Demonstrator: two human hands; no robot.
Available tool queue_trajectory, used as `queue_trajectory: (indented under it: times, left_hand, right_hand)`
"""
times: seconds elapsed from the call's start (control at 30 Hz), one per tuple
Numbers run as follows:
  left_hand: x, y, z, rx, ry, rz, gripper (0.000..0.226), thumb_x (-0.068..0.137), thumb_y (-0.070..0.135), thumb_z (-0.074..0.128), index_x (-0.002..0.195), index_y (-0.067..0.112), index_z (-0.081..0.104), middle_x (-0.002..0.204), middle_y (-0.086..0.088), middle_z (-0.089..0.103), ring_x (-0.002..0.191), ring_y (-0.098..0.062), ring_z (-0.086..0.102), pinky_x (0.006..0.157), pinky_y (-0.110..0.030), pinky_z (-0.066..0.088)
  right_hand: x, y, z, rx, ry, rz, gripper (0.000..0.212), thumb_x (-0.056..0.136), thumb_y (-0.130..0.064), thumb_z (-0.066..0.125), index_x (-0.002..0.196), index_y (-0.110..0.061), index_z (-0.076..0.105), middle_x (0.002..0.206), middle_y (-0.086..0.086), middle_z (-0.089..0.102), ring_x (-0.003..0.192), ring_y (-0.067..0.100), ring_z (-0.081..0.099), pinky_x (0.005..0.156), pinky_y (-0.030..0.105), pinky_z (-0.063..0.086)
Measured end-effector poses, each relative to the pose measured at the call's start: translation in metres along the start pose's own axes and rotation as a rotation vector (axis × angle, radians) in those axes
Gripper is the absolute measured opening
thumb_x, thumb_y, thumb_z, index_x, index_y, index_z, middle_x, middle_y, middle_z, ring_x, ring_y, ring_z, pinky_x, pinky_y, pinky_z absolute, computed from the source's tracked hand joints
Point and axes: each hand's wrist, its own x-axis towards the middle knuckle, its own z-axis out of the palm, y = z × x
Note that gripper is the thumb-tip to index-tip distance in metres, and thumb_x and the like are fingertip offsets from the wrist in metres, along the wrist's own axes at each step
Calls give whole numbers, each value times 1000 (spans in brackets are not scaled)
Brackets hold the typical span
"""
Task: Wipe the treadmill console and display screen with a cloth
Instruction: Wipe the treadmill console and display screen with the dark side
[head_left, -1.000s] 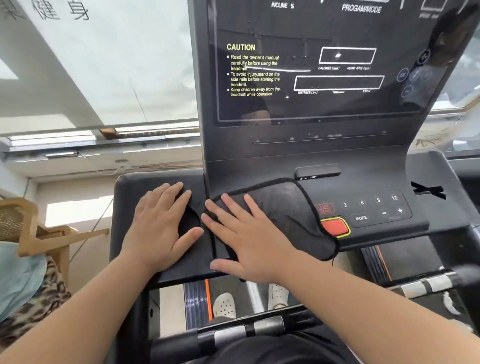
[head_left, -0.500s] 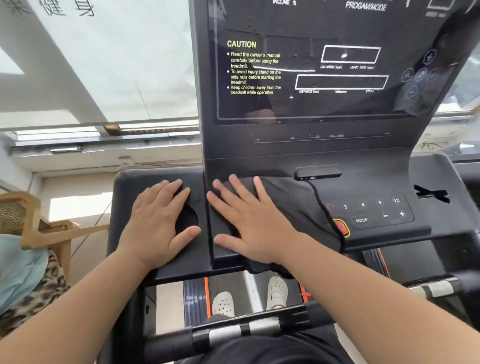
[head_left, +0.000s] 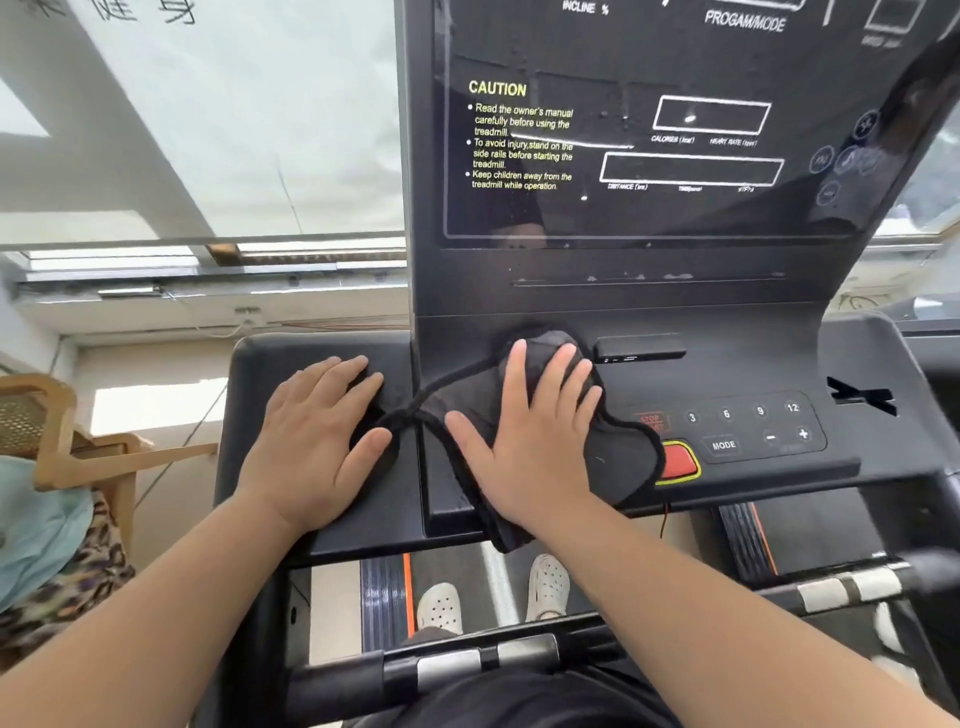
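Observation:
A black cloth (head_left: 618, 457) lies bunched on the black treadmill console (head_left: 753, 364), left of the button pad. My right hand (head_left: 530, 447) presses flat on the cloth with straight, spread fingers. The cloth partly covers the red stop button (head_left: 680, 462). My left hand (head_left: 317, 441) rests flat on the console's left wing (head_left: 291, 358), over a dark recess, with one corner of the cloth next to its thumb. The glossy display screen (head_left: 675, 119) rises above, showing yellow CAUTION text, white readout boxes and some spots.
Number and MODE keys (head_left: 748, 426) sit right of the cloth. A handlebar with silver grip sensors (head_left: 478, 660) crosses below the console. White shoes (head_left: 545, 587) stand on the belt. A wooden chair (head_left: 62, 431) with fabric stands at left by the window.
My right hand has slid the cloth up and to the right across the console, bunching it toward the base of the screen. My left hand has stayed in place.

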Motion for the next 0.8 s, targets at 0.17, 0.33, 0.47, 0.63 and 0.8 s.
queue_trajectory:
  times: [0.17,0.33,0.47,0.63,0.8]
  left_hand:
    - [1,-4,-1,-114,87,-9,85,98,65,13,145,4,48,146,-15,54,134,-37,48,110,-56,36]
    - [2,-3,1,-58,67,-2,88,97,68,13,144,3,49,145,-17,53,134,-39,48,109,-56,37]
    - [3,-3,2,-29,34,-13,92,95,70,9,144,4,50,148,-16,52,136,-38,46,111,-57,35]
    - [2,-3,1,-6,7,-25,94,94,72,8,144,4,51,148,-16,51,137,-38,46,111,-58,36]
    - [2,-2,-1,-10,7,-28,94,94,72,8,145,4,50,147,-16,52,136,-38,46,110,-57,36]
  right_hand:
    - [21,-20,6,-117,32,-195,104,90,-84,25,163,-18,-10,162,34,-25,150,51,-26,123,63,-9]
    - [6,23,0,-236,-86,-699,74,100,-67,32,163,-33,18,173,8,0,159,35,-6,127,57,4]
    - [-2,70,-8,-313,-119,-753,80,96,-75,32,163,-37,11,173,6,-2,159,33,-9,127,55,-2]
    - [16,52,-12,-203,-29,-364,91,92,-83,9,164,-27,4,170,20,-14,156,38,-18,126,61,2]
    - [18,0,1,-193,8,-366,90,94,-80,20,165,-26,8,169,23,-13,155,43,-17,126,61,-2]
